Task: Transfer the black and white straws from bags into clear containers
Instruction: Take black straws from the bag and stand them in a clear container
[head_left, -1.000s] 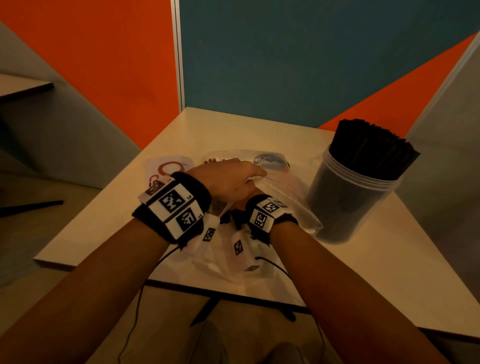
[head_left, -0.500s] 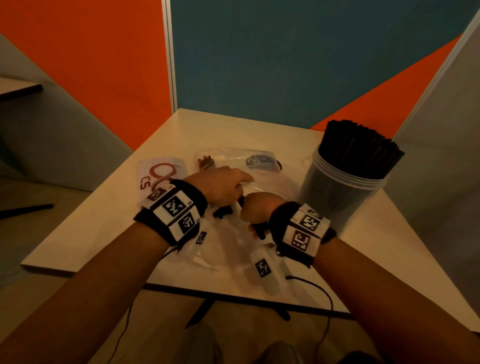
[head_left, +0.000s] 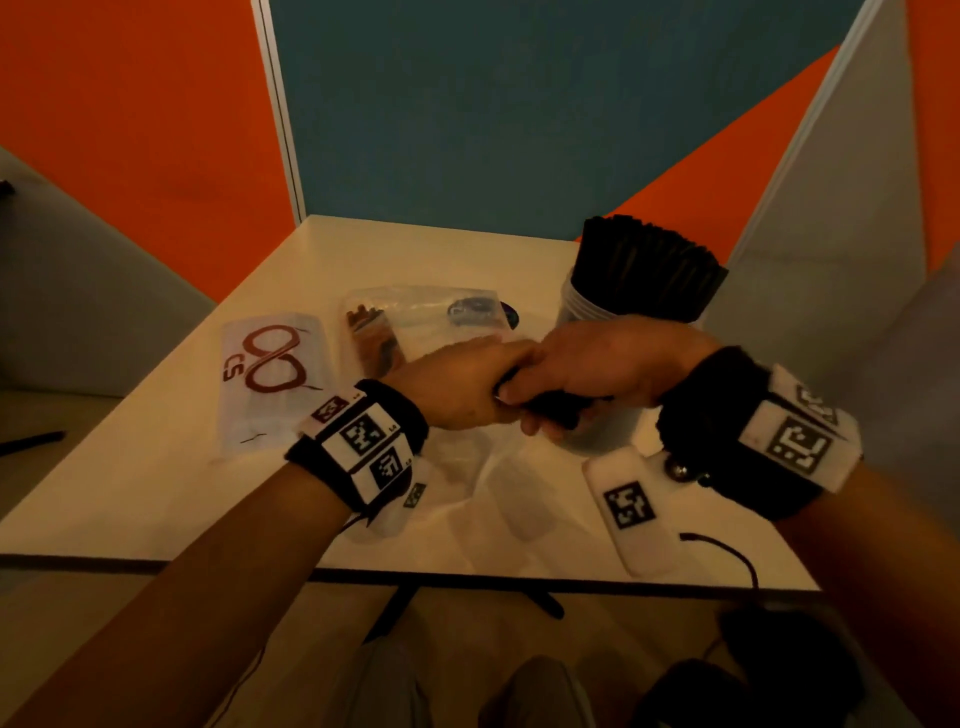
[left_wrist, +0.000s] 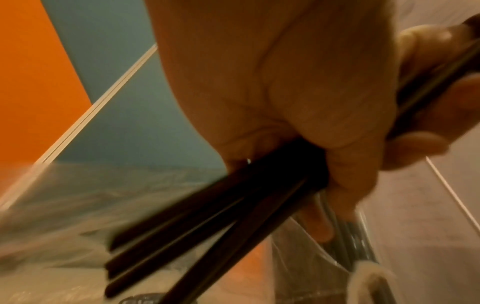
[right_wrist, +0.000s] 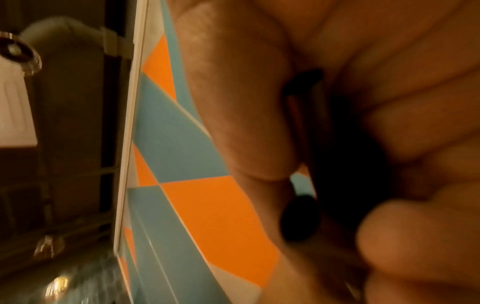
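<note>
Both hands have risen off the tabletop (head_left: 519, 249): left hand (head_left: 457, 387) and right hand (head_left: 597, 371) now clench black straws (left_wrist: 221, 222), freed from the bag (left_wrist: 78, 195), ready for the container (head_left: 582, 306) behind the right hand.

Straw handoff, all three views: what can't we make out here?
- Head view: the black straws between the left hand and right hand are mostly covered by fingers; no count possible.
- Left wrist view: bag blurred by motion; whether straw ends sit inside it is unclear.
- Right wrist view: blurred, palm fills the frame.
- Clear container: base hidden behind the right hand.
</note>
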